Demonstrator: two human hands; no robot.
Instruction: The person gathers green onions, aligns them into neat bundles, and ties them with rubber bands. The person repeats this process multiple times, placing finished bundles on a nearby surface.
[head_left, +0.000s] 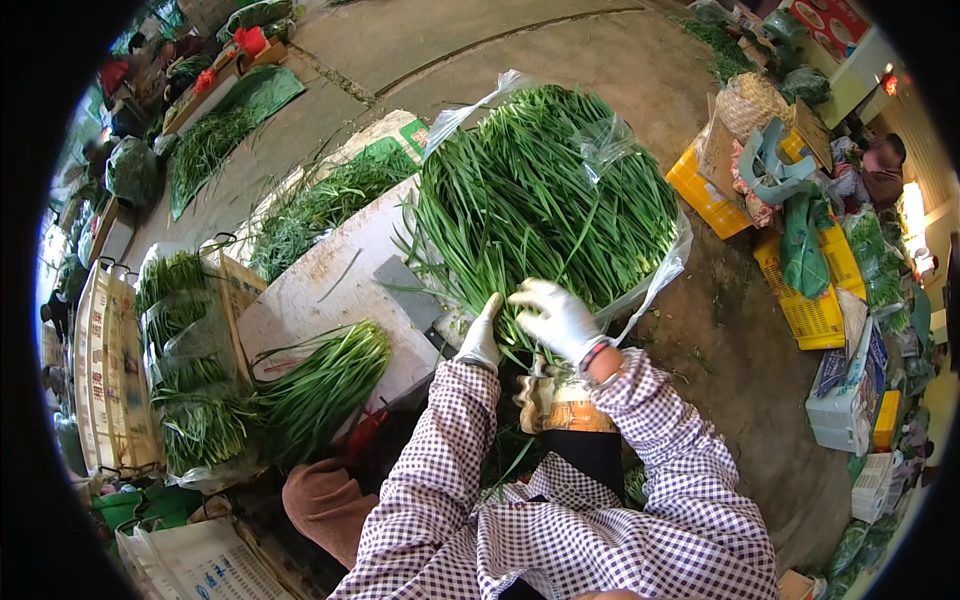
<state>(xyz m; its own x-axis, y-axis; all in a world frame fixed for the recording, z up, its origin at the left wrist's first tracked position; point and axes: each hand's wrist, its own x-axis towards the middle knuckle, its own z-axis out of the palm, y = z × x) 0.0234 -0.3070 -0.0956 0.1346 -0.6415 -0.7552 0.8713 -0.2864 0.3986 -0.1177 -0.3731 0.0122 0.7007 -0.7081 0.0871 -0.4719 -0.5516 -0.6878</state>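
My left hand (482, 334), in a white glove, grips a small bunch of garlic chives (491, 281) near its lower end, thumb along the stalks. Just to its right, my right hand (555, 319), also gloved, is over the stalk ends with its fingers apart; I see nothing held in it. Behind both hands is a large heap of garlic chives (555, 187) inside an opened clear plastic bag (664, 266). A whitish board (322, 281) lies to the left, bearing a flat grey metal piece (409, 289) and, at its near edge, another chive bundle (330, 382).
Plastic-wrapped chive bundles (184, 337) stand left beside a white crate (112, 367). Loose greens (330, 199) lie on a sack beyond the board. Yellow crates (810, 285) and a pale blue crate (844, 405) stand at right. A person (885, 165) is at the far right.
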